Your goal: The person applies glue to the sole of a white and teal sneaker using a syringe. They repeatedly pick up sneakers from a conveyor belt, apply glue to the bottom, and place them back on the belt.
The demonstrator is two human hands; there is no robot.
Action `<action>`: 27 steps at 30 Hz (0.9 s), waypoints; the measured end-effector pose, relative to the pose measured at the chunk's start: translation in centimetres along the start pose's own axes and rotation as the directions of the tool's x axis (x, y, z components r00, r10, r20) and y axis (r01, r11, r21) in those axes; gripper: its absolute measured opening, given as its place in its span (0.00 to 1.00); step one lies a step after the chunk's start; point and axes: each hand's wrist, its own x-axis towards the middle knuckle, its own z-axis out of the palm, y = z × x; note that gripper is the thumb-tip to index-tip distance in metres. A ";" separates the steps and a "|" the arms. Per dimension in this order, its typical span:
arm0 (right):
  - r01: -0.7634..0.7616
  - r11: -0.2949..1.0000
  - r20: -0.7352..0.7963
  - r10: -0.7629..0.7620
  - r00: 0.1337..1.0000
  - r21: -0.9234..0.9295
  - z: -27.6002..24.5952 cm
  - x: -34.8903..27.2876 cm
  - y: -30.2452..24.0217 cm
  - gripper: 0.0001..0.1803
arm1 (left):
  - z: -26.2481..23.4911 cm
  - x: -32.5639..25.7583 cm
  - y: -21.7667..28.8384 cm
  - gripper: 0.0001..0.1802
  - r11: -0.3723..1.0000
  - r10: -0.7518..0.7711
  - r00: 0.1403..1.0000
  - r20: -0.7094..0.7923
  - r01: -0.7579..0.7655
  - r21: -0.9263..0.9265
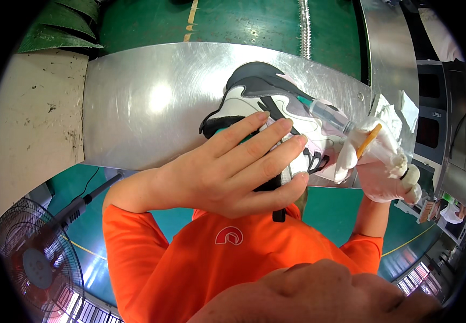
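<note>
A white, black and pale pink sneaker (289, 110) lies tilted on the metal worktop, its dark sole edge toward the far side. My bare left hand (244, 164) holds it across the upper and laces, four fingers stretched over it and the thumb out of sight. In a white glove, my right hand (375, 161) is closed round a clear syringe-like dispenser (330, 116). Its green tip meets the shoe near the sole edge. A thin amber-brown stick (369, 141) also shows between the gloved fingers; its far end is hidden.
The metal worktop (131, 102) spans the middle. Crumpled white paper or cloth (388, 114) lies beyond my right hand. Across the far side runs a green surface (233, 24) with a metal spring-like strip (304, 32). A floor fan (38, 264) stands at lower left, beside a pale panel (42, 118).
</note>
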 end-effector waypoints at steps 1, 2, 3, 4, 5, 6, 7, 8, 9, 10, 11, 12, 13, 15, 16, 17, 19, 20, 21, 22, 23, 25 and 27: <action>-0.021 1.000 -0.009 0.021 1.000 -0.012 0.0 0.0 -0.1 0.68 | 0.0 0.0 0.0 0.10 1.000 0.000 1.000 0.000 0.000 0.000; -0.043 0.999 -0.017 0.042 0.999 -0.023 0.0 0.0 -0.2 0.67 | 0.0 0.0 0.0 0.11 1.000 0.000 1.000 0.000 0.000 -0.001; -0.041 0.998 -0.002 0.041 0.999 -0.042 0.5 0.1 -0.5 0.67 | 0.0 0.0 0.0 0.11 1.000 0.001 1.000 0.003 -0.001 -0.001; -0.013 0.998 0.032 0.014 0.999 -0.054 0.7 0.3 -0.6 0.66 | 0.0 0.1 0.0 0.11 1.000 0.002 1.000 0.006 -0.002 -0.001; 0.018 0.998 0.066 -0.013 0.998 -0.064 1.0 0.4 -0.8 0.66 | 0.0 0.1 -0.1 0.11 1.000 0.004 1.000 0.010 -0.004 -0.002; 0.073 0.995 0.121 -0.065 0.991 -0.063 1.0 0.6 -0.8 0.65 | 0.0 0.1 0.0 0.10 1.000 0.001 1.000 0.004 -0.001 0.004; 0.081 0.996 0.140 -0.074 0.987 -0.047 0.8 0.6 -0.8 0.65 | 0.1 0.1 0.0 0.10 1.000 -0.001 1.000 -0.001 0.001 0.010; 0.088 0.996 0.158 -0.082 0.984 -0.031 0.5 0.6 -0.9 0.65 | 0.1 0.2 0.0 0.10 1.000 -0.002 1.000 -0.006 0.002 0.015; 0.051 0.999 0.138 -0.050 0.989 -0.004 -0.3 0.4 -1.0 0.65 | 0.1 0.2 0.0 0.11 1.000 -0.004 1.000 -0.005 0.004 0.016; 0.048 0.999 0.151 -0.047 0.987 0.000 -0.6 0.2 -1.1 0.65 | 0.0 0.3 0.0 0.11 1.000 -0.006 1.000 -0.003 0.006 0.016; 0.044 0.999 0.165 -0.044 0.985 0.003 -0.8 0.2 -1.3 0.65 | 0.0 0.3 0.0 0.11 1.000 -0.008 1.000 -0.002 0.008 0.016; 0.075 0.997 0.213 -0.070 0.975 -0.017 -0.4 0.6 -1.7 0.65 | -0.1 0.3 0.1 0.11 1.000 -0.014 1.000 0.003 0.014 0.011; 0.075 0.996 0.218 -0.064 0.974 -0.040 -0.1 0.7 -2.1 0.64 | -0.1 0.3 0.2 0.11 1.000 -0.020 1.000 0.008 0.020 0.007; 0.074 0.994 0.228 -0.053 0.972 -0.084 0.5 0.8 -3.0 0.64 | -0.1 0.4 0.2 0.11 1.000 -0.025 1.000 0.011 0.025 0.007; 0.072 0.994 0.237 -0.052 0.970 -0.078 0.4 0.8 -3.1 0.64 | -0.1 0.3 0.2 0.11 1.000 -0.025 1.000 0.008 0.025 0.013; 0.070 0.995 0.246 -0.051 0.968 -0.071 0.2 0.8 -3.2 0.63 | -0.1 0.3 0.3 0.11 1.000 -0.025 1.000 0.005 0.025 0.019; 0.069 0.996 0.258 -0.052 0.965 -0.056 -0.2 0.7 -3.3 0.63 | -0.1 0.5 0.2 0.12 1.000 -0.026 1.000 0.008 0.026 0.003; 0.071 0.996 0.260 -0.056 0.964 -0.047 -0.5 0.6 -3.4 0.63 | -0.2 0.6 0.2 0.12 1.000 -0.027 1.000 0.009 0.027 -0.005; 0.072 0.997 0.263 -0.060 0.963 -0.037 -0.8 0.5 -3.4 0.63 | -0.2 0.6 0.2 0.13 1.000 -0.028 1.000 0.013 0.028 -0.003; 0.077 0.997 0.263 -0.067 0.962 -0.026 -1.2 0.3 -3.4 0.63 | -0.2 0.7 0.2 0.13 1.000 -0.029 0.999 0.017 0.029 -0.001; 0.080 0.997 0.252 -0.074 0.965 -0.016 -1.7 0.0 -3.2 0.63 | -0.3 0.7 0.2 0.13 1.000 -0.029 0.999 0.021 0.029 0.000; 0.086 0.996 0.220 -0.085 0.972 0.005 -2.8 -0.8 -2.8 0.63 | -0.4 0.7 0.1 0.14 1.000 -0.024 0.999 0.041 0.024 -0.004; 0.064 0.998 0.199 -0.061 0.978 -0.011 -2.9 -1.1 -3.0 0.64 | -0.5 0.8 0.1 0.15 1.000 -0.021 0.998 0.057 0.021 -0.005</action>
